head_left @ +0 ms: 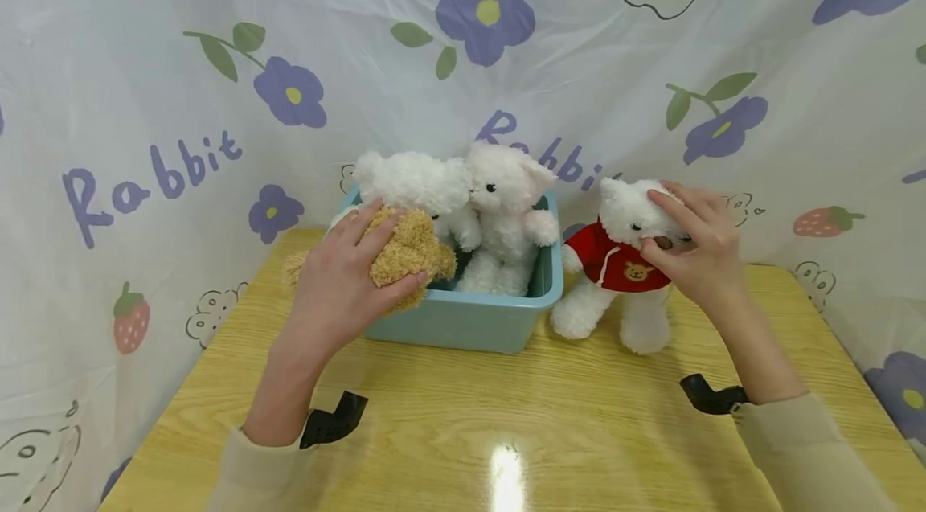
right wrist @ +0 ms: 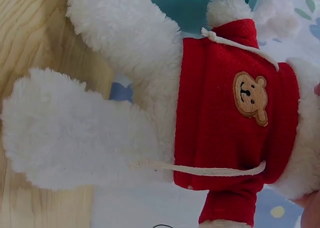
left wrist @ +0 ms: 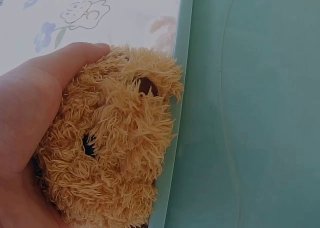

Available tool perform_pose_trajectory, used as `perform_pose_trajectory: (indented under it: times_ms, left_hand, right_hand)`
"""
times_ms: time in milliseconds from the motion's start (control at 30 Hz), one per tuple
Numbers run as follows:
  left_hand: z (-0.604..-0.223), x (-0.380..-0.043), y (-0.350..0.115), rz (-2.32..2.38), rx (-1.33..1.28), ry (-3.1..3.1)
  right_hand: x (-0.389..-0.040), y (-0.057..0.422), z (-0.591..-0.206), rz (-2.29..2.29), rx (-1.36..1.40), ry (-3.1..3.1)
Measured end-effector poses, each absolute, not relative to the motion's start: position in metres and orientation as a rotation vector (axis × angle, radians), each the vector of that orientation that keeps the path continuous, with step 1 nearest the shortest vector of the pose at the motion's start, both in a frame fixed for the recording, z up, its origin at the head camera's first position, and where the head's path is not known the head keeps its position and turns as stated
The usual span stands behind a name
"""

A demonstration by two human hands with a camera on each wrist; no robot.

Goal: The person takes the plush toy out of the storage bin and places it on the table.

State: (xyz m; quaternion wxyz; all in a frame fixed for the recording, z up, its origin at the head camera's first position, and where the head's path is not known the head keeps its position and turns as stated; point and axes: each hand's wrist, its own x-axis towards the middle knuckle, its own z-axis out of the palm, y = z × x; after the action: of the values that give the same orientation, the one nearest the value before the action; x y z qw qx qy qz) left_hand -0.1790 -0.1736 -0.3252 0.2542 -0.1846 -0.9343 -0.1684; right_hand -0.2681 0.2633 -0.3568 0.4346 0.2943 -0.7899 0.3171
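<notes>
Holding a tan toy (head_left: 414, 243) and red-shirted bear (head_left: 600, 251), grips (head_left: 343, 271) (head_left: 698, 247) flank a bin (head_left: 463, 323) of plushies (head_left: 415, 178) (head_left: 502, 255).

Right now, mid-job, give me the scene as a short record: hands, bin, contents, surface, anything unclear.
left hand: grips brown plush by the head
brown plush position: at the bin's near-left rim
right hand: grips white plush in red hoodie by the head
white plush in red hoodie position: outside the bin, on its right
bin: blue-green
bin contents: white plush, pale pink plush
surface: wooden table
unclear: whether the hoodie plush's feet touch the table
</notes>
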Motion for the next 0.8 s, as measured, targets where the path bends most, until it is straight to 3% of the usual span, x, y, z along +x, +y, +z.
perform_pose_trajectory:
  times_ms: [800]
  left_hand:
    - [-0.326, -0.178, -0.174, -0.484, -0.497, -2.535]
  right_hand:
    - [-0.285, 0.255, -0.381, 0.819, 0.778, -2.097]
